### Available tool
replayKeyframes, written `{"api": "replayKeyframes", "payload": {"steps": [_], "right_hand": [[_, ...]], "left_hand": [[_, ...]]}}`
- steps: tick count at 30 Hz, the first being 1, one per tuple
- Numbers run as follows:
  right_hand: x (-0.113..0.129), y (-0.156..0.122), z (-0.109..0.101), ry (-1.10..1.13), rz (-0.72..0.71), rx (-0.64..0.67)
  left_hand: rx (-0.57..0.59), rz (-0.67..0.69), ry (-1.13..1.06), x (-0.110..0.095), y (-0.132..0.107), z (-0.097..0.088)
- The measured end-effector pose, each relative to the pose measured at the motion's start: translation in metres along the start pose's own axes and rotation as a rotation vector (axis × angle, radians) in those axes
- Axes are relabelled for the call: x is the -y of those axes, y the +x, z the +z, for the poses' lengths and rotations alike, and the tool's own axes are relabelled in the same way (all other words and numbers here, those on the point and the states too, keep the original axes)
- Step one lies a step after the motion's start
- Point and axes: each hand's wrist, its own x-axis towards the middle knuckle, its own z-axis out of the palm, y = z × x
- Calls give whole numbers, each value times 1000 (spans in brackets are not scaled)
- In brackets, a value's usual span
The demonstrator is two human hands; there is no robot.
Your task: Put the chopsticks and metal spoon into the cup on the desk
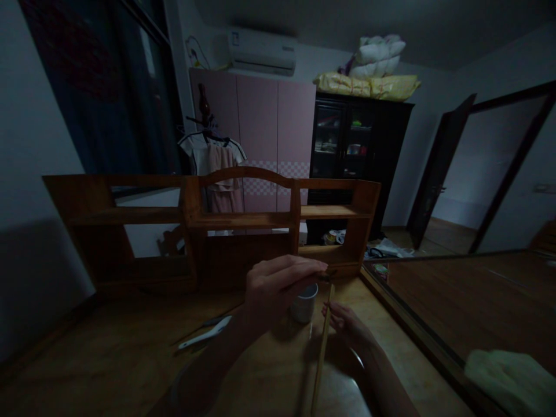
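- Nearest the camera: left arm and right arm enter from the bottom edge, with counter showing between them; surface yellowish-brown, glossy, dimly lit.
- Slender stick between the arms: straight, yellowish, plain; appears even in width. Lower end cut off by the frame; tilted, upper end leaning slightly right, reaching near the left fingertips.
- Lower right: pale, rumpled soft bundle beside the counter, kind not clear.
- Right hand: grip pinching the stick below its upper end.
- Left hand: fingers drawn together, extended toward the stick's top. Small dark object at the fingertips; cannot tell whether this grip pinches it.
- Left of the left arm: white utensil flat on the counter, thin dark items beside it, too dim to identify.
- Pale grey cup upright, just beyond the left hand, which covers part of it.
- Wooden shelf unit along the counter's far edge, blocking part of the room.
- Behind: hanging clothes, pink wardrobe, black cabinet topped with yellow bags; open door at right.
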Motion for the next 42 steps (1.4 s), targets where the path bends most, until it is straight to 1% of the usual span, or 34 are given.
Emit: {"api": "replayKeyframes", "payload": {"steps": [2, 3, 4, 6, 8, 10, 13, 15, 17, 20, 23, 26, 29, 31, 33, 37, 42], "right_hand": [[1, -1, 2, -4, 1, 7], [1, -1, 3, -6, 2, 13], [1, -2, 4, -8, 3, 17], [1, -3, 6, -12, 2, 22], [1, -4, 6, -15, -10, 19], [4, -5, 5, -18, -27, 14], [15, -5, 6, -35, -40, -16], [27, -6, 14, -57, -25, -36], [40, -9, 29, -125, 1, -32], [55, -15, 67, -343, 14, 52], [56, -20, 108, -416, -20, 135], [46, -26, 144, -412, -46, 128], [38, -33, 168, -396, -55, 116], [35, -38, 178, -386, -49, 151], [33, -42, 184, -381, -31, 195], [33, -46, 189, -351, 13, 244], [32, -49, 193, -224, 52, 281]], "left_hand": [[-34, -71, 22, -3, 2, 2], [-67, -140, 5, -5, 3, 4], [-109, -232, -33, -6, 4, 5], [-199, -461, -150, -6, 9, 5], [-226, -683, -286, -3, 14, 1], [-191, -831, -422, 2, 18, -4], [-119, -944, -565, 12, 16, -14], [-79, -1004, -571, 18, 9, -18], [-22, -1068, -536, 24, -1, -21], [84, -1132, -515, 34, -19, -24], [132, -1186, -543, 48, -38, -25], [122, -1216, -588, 59, -56, -25], [73, -1237, -611, 62, -66, -27], [51, -1261, -596, 60, -67, -32], [54, -1278, -578, 57, -66, -37], [61, -1283, -612, 54, -65, -47], [58, -1277, -711, 56, -68, -53]]}}
